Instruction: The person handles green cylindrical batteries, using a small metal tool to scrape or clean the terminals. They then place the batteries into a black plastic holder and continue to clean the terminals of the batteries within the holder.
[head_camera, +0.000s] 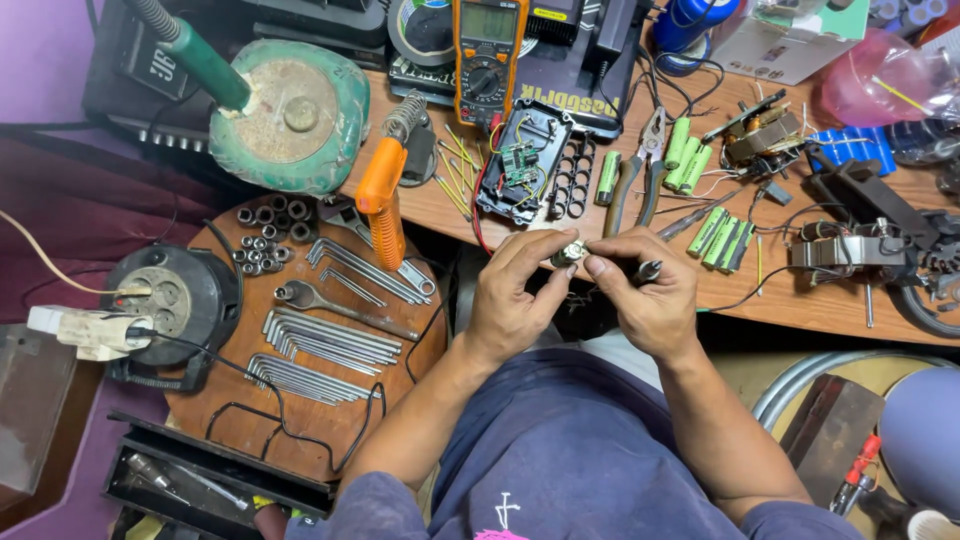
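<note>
Head view, looking down: left hand (512, 300) and right hand (645, 295) meeting over the front edge of the wooden workbench (800, 300), both closed in a fingertip pinch on a small metal cylinder (568, 253) held between them. Also tucked in the right hand at 3 o'clock of the cylinder, a thin dark tool (647, 269), only its tip showing. Likely light, rigid and smooth, so probably slippery between bare fingertips; best gripped on the round sides, near each end, as now. Too small to tell any fine detail. At 12 o'clock of the hands, an open black battery case (525, 160) with wiring; at 1 o'clock, pliers (635, 180) and green cells (685, 155). At 9 o'clock, hex keys (330, 340) on a round board.
</note>
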